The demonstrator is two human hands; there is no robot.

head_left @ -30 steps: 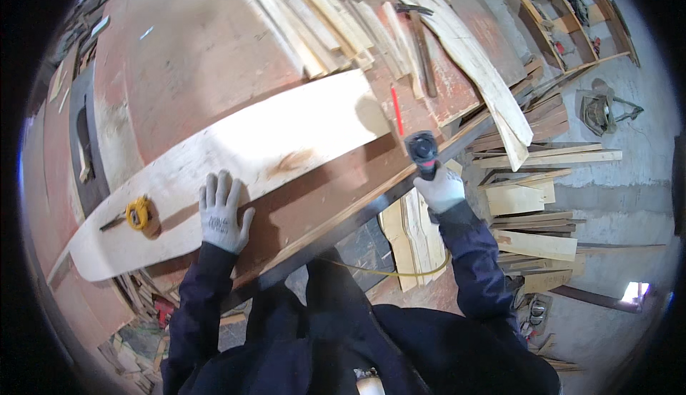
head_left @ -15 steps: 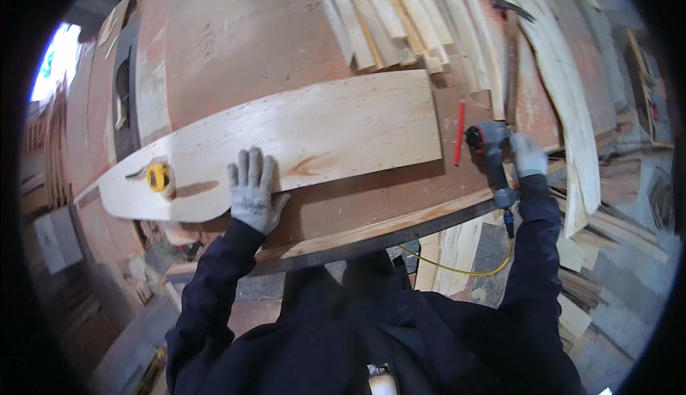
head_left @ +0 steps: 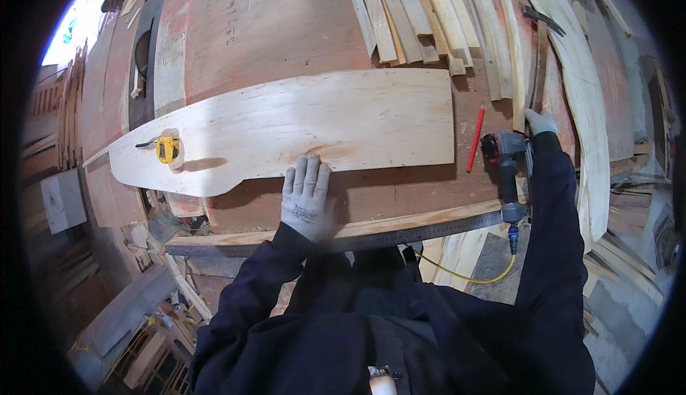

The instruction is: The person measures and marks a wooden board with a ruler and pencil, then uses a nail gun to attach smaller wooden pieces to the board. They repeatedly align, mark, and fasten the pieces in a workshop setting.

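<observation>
A pale plywood panel (head_left: pixel 343 120), tapered and rounded toward its left end, lies flat on the workbench. My gloved left hand (head_left: pixel 305 198) is open, its straight fingers touching the panel's near edge. To the right, my gloved right hand (head_left: pixel 542 123) is closed around the lower end of the wooden handle of a hammer (head_left: pixel 539 66), which lies with its head pointing away. Just left of my right forearm sits a grey and black air nailer (head_left: pixel 508 170) with a hose fitting. Between panel and nailer is a red pencil (head_left: pixel 475 140). A yellow tape measure (head_left: pixel 168 150) rests on the panel's left part.
Several wood strips (head_left: pixel 407 13) are piled at the far side. A long rough-edged plank (head_left: pixel 582 102) runs along the right. A yellow air hose (head_left: pixel 468 278) loops below the bench's near edge (head_left: pixel 371 239). Offcuts (head_left: pixel 622 270) lie at the lower right.
My left hand has slid right along the panel's near edge. My right hand has moved from beside the nailer up to the hammer handle and closed on it. The view has shifted slightly.
</observation>
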